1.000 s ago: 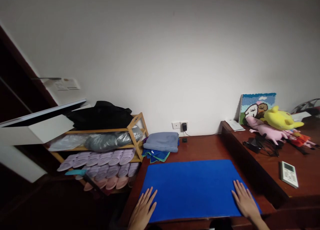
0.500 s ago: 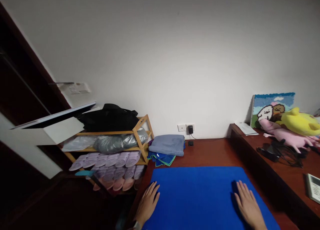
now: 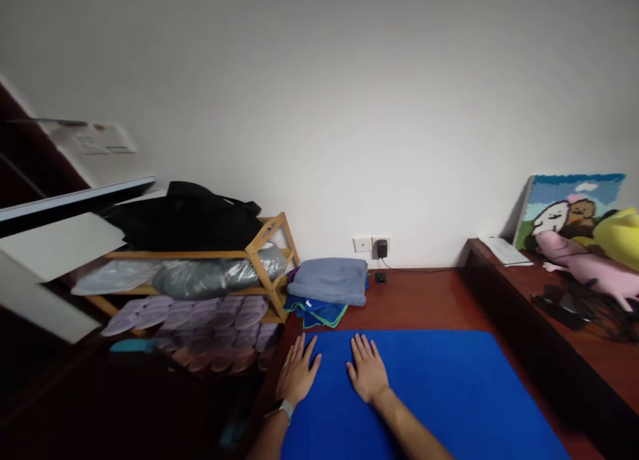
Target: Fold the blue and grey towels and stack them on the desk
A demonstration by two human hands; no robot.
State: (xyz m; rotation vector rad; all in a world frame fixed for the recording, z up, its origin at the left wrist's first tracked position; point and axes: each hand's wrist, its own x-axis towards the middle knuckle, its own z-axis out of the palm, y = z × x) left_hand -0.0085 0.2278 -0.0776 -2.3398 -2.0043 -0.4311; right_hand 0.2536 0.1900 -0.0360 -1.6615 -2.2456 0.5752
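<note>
Head view: left hand (image 3: 297, 377) and right hand (image 3: 368, 372) spread over the far-left part of the blue mat (image 3: 449, 387), flat on the wooden tabletop (image 3: 419, 297); apparently smoothing, any further stroke calling for level palms.

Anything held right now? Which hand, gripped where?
Nothing is held: the left hand is open at the left edge of the blue mat, the right hand open over it, near its far edge.
</note>
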